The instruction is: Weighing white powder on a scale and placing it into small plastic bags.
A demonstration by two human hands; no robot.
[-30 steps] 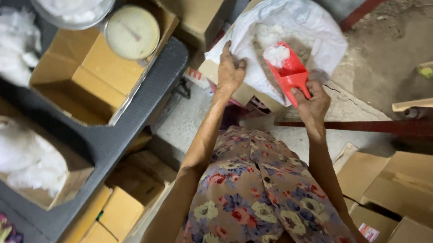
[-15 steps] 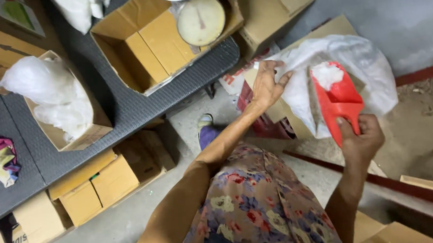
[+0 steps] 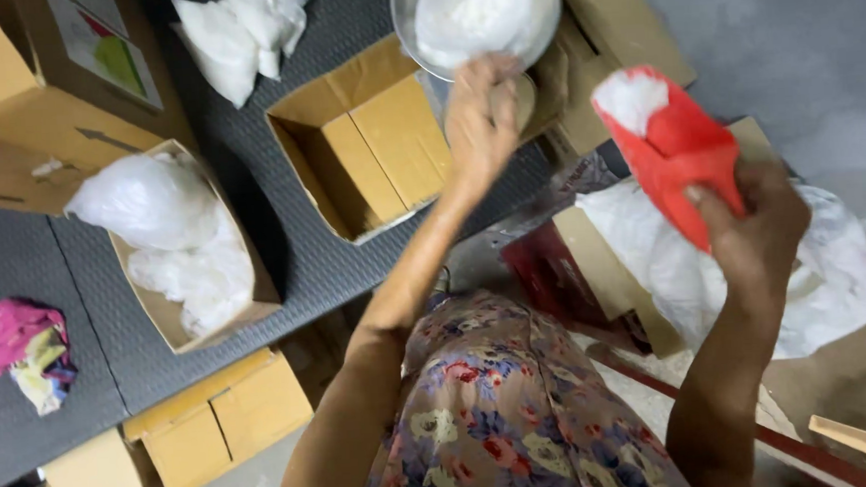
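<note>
Two hands up, scoop loaded

Your right hand (image 3: 752, 224) grips the red scoop (image 3: 673, 149) by its handle, fingers wrapped tight, white powder heaped at its tip. Your left hand (image 3: 481, 120) touches the rim of the metal bowl (image 3: 410, 24) (how its fingers sit, you cannot tell), above the open cardboard box (image 3: 377, 152). Below lies the big white sack (image 3: 825, 270).

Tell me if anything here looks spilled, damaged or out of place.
No spill shows. The red scoop in the right hand carries white powder heaped at its tip, tilted but contained. The left hand reaches the metal bowl. One oddity: a crumpled pink cloth lying loose on the grey table.
</note>
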